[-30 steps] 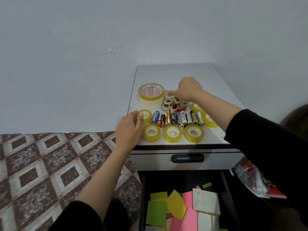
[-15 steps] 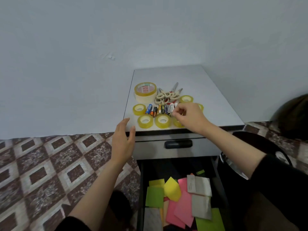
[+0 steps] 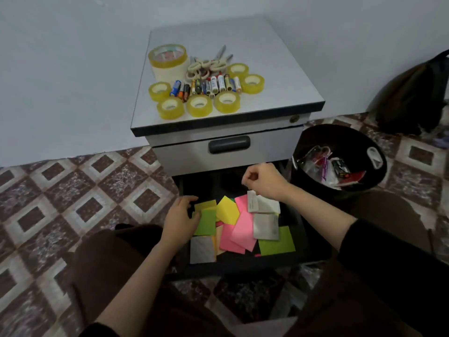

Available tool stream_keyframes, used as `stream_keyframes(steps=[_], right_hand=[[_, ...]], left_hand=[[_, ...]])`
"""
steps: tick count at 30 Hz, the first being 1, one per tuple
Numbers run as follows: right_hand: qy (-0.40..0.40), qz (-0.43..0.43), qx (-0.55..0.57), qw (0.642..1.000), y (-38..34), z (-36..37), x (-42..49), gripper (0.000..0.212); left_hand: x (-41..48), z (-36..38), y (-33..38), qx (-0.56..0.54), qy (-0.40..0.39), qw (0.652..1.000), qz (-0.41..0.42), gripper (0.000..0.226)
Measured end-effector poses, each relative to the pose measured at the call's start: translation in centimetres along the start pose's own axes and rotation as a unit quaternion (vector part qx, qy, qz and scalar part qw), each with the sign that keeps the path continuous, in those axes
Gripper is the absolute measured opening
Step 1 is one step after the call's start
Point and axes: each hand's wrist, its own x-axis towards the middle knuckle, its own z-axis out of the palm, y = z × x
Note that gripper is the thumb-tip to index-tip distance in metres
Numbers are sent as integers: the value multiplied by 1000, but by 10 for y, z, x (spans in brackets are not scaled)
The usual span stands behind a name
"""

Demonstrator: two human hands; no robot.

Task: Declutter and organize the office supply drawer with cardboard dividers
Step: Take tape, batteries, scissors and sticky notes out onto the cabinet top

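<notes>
Pink, green, yellow paper squares (image 3: 243, 231) litter black drawer (image 3: 209, 183).

I have a single view, head-worn and wide-angle. It looks forward and steeply down, close above the open drawer (image 3: 243, 266). The cabinet worktop (image 3: 279, 76) lies just beyond, with patterned floor (image 3: 60, 190) filling the edges.

On the right hand (image 3: 263, 181), curled fingers hide whether it holds anything. The batteries (image 3: 206, 86) have labels too small to read. The bag (image 3: 413, 93) is cut by the right edge.
</notes>
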Motion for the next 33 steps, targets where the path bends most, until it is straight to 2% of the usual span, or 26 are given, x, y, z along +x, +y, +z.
stream_keyframes(steps=[4,15,18,21,24,26,29,33], right_hand=[[-29,58,-23,998,34,11,3,17],[-78,139,-135,978,94,38,33,22],[-96,128,-177,971,98,44,42,26],[-163,73,-254,951,99,55,52,38],[-263,25,-383,885,102,66,58,58],[-305,36,-419,855,109,71,60,67],[-314,47,-423,848,122,78,62,67],[-272,43,-406,872,124,77,63,70]], left_hand=[[4,16,-19,32,-69,997,-30,33],[24,52,-36,40,-161,983,-76,31],[23,66,-36,39,-184,978,-89,30],[25,75,-38,37,-199,974,-99,30],[27,83,-39,39,-210,972,-98,30],[27,88,-39,42,-217,970,-100,30],[25,96,-37,30,-225,969,-93,29],[26,110,-28,17,-237,969,-74,29]])
